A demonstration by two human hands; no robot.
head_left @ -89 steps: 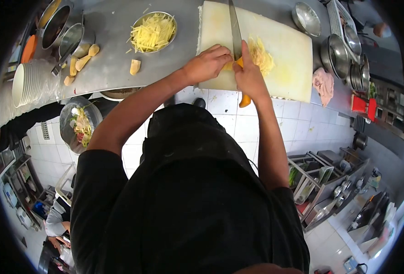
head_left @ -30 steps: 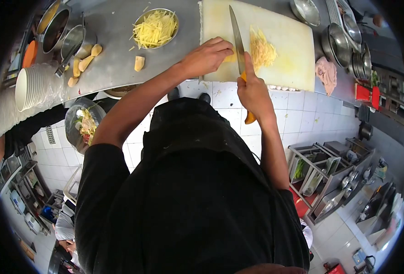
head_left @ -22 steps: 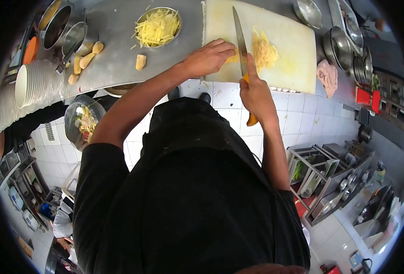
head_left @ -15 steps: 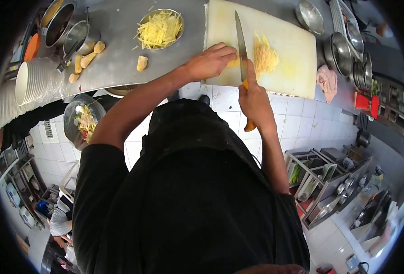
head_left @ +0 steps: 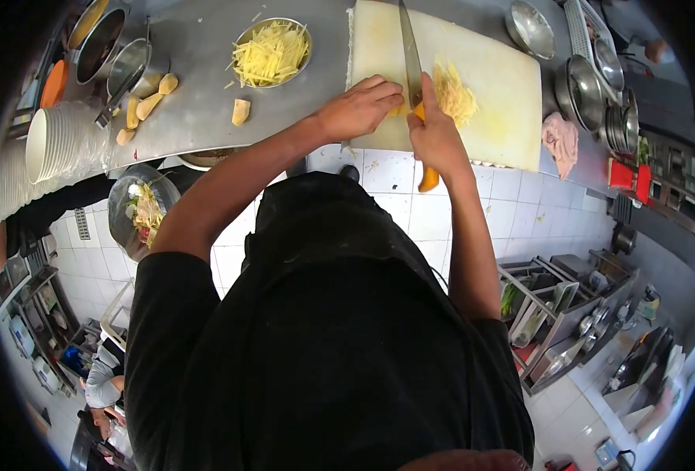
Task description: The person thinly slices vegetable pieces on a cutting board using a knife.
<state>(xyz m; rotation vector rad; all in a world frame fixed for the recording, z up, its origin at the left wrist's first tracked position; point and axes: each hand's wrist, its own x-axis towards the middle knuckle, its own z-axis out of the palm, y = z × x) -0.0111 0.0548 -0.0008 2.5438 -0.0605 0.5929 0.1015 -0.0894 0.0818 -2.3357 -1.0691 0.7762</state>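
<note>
My right hand (head_left: 439, 140) is wrapped round the orange handle of a long knife (head_left: 411, 55), its index finger stretched along the blade. Fingers bent, my left hand (head_left: 360, 108) presses on a yellow piece (head_left: 399, 108) just left of the blade; the fingers partly hide it. Both are over the left part of a white cutting board (head_left: 504, 94). Right of the knife lies a heap of thin pale yellow strips (head_left: 454, 93). A metal bowl of thicker yellow strips (head_left: 271, 53) stands on the steel counter, with a cut chunk (head_left: 240, 111) below it.
Peeled pieces (head_left: 149, 105), pots (head_left: 131, 69) and stacked white bowls (head_left: 45, 145) stand at the left. Metal bowls (head_left: 530, 30) and a pink cloth (head_left: 559, 144) are at the right. A lined waste bin (head_left: 142, 212) stands below the counter; another person (head_left: 102, 388) is at the lower left.
The knife and my right hand have moved forward, away from my body, since half a second ago. My left hand stays on the yellow piece. The view has shifted slightly.
</note>
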